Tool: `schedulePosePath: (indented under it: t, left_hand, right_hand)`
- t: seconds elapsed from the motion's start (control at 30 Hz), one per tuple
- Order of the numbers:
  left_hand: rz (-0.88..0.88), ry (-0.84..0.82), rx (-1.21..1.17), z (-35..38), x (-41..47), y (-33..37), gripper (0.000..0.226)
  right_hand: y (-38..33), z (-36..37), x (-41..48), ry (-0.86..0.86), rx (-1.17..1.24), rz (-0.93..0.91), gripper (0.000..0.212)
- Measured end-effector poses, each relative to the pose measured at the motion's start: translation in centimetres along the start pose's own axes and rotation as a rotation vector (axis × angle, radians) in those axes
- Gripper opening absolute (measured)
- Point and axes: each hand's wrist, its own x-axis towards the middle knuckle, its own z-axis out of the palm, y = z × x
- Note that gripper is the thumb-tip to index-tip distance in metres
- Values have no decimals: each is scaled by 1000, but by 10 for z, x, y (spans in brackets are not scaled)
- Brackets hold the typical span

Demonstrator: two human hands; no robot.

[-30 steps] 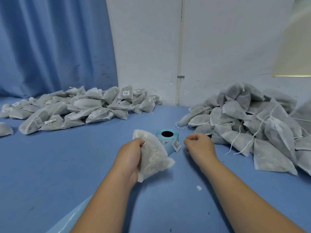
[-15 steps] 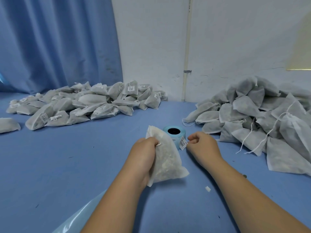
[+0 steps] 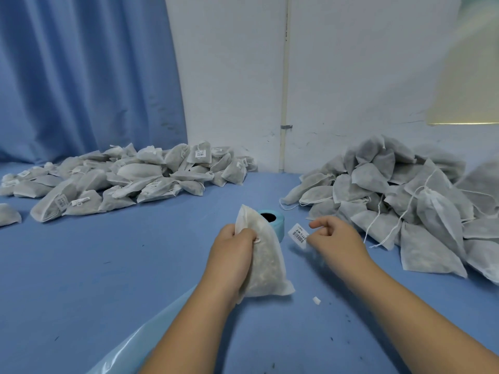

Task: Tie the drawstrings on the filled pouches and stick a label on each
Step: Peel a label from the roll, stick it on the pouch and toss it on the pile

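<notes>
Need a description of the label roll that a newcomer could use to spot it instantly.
On the blue table, look in the gap between the left pouch pile and the right pouch pile. The label roll stands there, just behind the pouch that the left hand grips. It is the only light-blue cylinder with a dark hollow core; all around it is grey-white fabric.

Matt nonwoven-cloth pouch [image 3: 263,255] — paper label [image 3: 299,234] — smooth blue tabletop [image 3: 108,279]
</notes>
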Motion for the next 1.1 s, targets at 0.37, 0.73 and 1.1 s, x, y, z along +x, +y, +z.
schedulePosePath:
  t: [0.37,0.73,1.1]
  left_hand:
    - [-83,-408,-156,35,-41,1,6]
    - [-43,-536,-142,51,-73,4,29]
    - [-42,-562,-159,55,-79,2,26]
  right_hand:
    - [-20,-87,-96,-273,262,-247,35]
    - [-25,-92,-108,-270,-158,-500,48]
    - [-22,-91,-108,-188,-297,-579,50]
